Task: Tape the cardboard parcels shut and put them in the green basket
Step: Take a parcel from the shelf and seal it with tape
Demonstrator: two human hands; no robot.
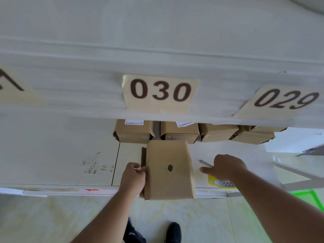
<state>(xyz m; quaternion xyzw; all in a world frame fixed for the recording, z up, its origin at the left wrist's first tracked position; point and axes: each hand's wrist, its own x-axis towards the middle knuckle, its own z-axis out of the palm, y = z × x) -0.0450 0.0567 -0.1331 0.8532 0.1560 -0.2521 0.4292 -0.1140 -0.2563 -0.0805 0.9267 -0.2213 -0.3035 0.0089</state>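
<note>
Shoes (172,233) on the floor at 6 o'clock, nearest the lens; both forearms rise from there toward the table (57,155).

Left hand (134,178) grips the left edge of the parcel (169,171), fingers curled round a side flap. Judged purpose: pinning the box steady and keeping that flap down while the other hand fetches tape. The parcel sits at centre, its near end overhanging the table edge, probably pulled close for reach. A dark hole or tear shows in its top face.

Right hand (226,166), at 3 o'clock of the parcel, hovers over the tape roll (221,183), fingers loosely curled and pointing left. Whether it touches the roll cannot be told; it seems to hold nothing yet. A pen-like tool (205,163) lies just beyond the knuckles, maybe a cutter, too small to be sure.

A row of boxes (175,131) waits at 12 o'clock, pushed back under the shelf (157,58), likely queued for taping. Labels 030 (160,92) and 029 (284,99) hang from the shelf front.

Hidden or unclear:
- the shelf cuts off the tops of the back boxes; their count is uncertain
- the hand covers most of the tape roll
- only a corner of the green basket (308,197) shows at 4 o'clock, contents out of frame
- no tape is visible on the parcel
</note>
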